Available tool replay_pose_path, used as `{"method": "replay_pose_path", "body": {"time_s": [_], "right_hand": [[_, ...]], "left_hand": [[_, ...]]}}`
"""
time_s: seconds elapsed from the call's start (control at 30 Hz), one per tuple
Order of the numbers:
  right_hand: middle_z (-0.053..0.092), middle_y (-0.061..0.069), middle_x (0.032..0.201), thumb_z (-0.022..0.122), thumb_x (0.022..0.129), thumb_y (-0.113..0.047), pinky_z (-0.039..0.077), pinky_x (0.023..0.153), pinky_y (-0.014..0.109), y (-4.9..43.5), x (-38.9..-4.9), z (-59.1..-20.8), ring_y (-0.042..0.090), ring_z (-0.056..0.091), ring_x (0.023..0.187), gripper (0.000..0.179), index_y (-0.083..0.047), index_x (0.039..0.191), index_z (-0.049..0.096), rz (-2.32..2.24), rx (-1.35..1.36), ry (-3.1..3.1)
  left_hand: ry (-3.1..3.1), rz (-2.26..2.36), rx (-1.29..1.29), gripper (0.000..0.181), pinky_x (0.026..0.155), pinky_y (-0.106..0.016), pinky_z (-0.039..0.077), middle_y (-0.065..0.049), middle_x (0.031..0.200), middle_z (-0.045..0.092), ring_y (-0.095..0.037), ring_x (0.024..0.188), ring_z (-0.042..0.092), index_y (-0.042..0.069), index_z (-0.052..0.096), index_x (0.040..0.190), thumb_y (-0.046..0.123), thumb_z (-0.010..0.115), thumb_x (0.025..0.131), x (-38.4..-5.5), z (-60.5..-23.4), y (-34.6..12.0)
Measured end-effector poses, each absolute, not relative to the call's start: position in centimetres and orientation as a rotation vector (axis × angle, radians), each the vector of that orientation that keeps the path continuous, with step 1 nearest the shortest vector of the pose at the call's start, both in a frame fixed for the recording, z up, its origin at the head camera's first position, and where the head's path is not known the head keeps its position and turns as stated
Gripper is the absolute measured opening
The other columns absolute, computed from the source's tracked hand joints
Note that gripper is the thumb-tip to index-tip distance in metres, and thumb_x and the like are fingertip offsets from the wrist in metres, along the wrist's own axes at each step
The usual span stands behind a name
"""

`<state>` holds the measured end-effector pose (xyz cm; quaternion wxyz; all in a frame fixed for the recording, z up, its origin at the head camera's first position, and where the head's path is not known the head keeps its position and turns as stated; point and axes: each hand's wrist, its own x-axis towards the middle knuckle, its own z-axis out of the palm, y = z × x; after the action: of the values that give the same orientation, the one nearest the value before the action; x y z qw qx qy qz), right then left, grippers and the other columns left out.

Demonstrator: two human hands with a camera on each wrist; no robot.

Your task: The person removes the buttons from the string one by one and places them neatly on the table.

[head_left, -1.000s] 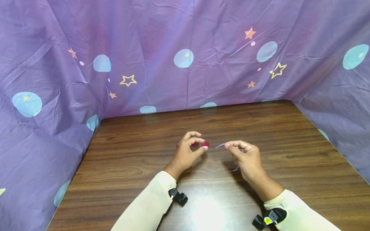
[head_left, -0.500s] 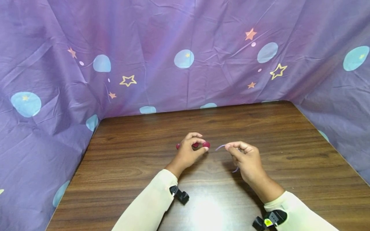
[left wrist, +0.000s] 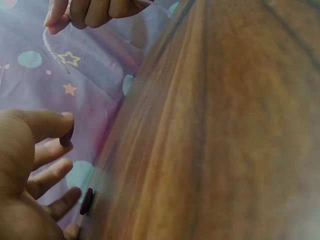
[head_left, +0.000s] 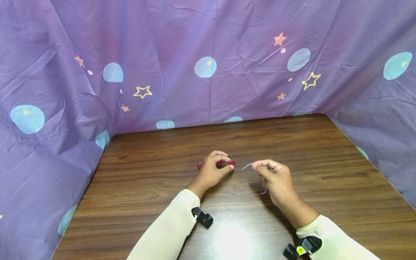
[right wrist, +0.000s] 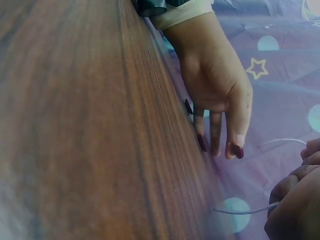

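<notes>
My left hand (head_left: 208, 171) pinches a small round dark red disc (head_left: 231, 163), button-like, between thumb and index finger. The other fingers are spread out. Beneath and beside that hand, a second dark red disc (head_left: 219, 163) and a third disc (head_left: 199, 165), partly hidden by the hand, lie on the table. My right hand (head_left: 277, 178) pinches a thin pale purple string (head_left: 247, 166). One short end points left towards the pinched disc, with a gap between them; the other end (right wrist: 245, 211) hangs below the hand. Whether the disc has holes cannot be made out.
The brown wood-grain table (head_left: 146, 216) carries a bright light reflection near its front. A purple cloth (head_left: 182, 54) with stars and blue spots hangs behind it and at both sides. Each wrist wears a black camera (head_left: 202, 217).
</notes>
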<state>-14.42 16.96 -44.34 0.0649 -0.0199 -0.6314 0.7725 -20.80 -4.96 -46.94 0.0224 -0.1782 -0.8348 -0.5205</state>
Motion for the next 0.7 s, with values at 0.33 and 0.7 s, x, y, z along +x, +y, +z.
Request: {"method": "replay_pose_path", "body": {"time_s": [0.33,0.7], "right_hand": [[0.053,-0.009,0.058,0.065,0.100,0.008,0.031,0.046,0.016,17.0,-14.5,-44.3,0.001,0.040,0.050,0.036,-0.019,0.082,0.080,2.354,-0.067,-1.904],[0.053,-0.007,0.058,0.065,0.100,0.009,0.031,0.046,0.017,17.0,-14.5,-44.4,0.002,0.040,0.050,0.036,-0.019,0.083,0.080,2.354,-0.056,-1.901]], "left_hand": [[-2.664,-1.397,-0.482,0.020,0.109,-0.048,0.050,-0.010,0.129,0.074,-0.029,0.122,0.069,0.004,0.082,0.107,0.017,0.086,0.092,-21.1,-46.8,-3.9],[-2.708,-1.233,-0.383,0.021,0.100,-0.044,0.044,-0.002,0.123,0.076,-0.023,0.117,0.073,0.010,0.084,0.109,0.021,0.087,0.092,-21.4,-47.0,-2.8]]}}
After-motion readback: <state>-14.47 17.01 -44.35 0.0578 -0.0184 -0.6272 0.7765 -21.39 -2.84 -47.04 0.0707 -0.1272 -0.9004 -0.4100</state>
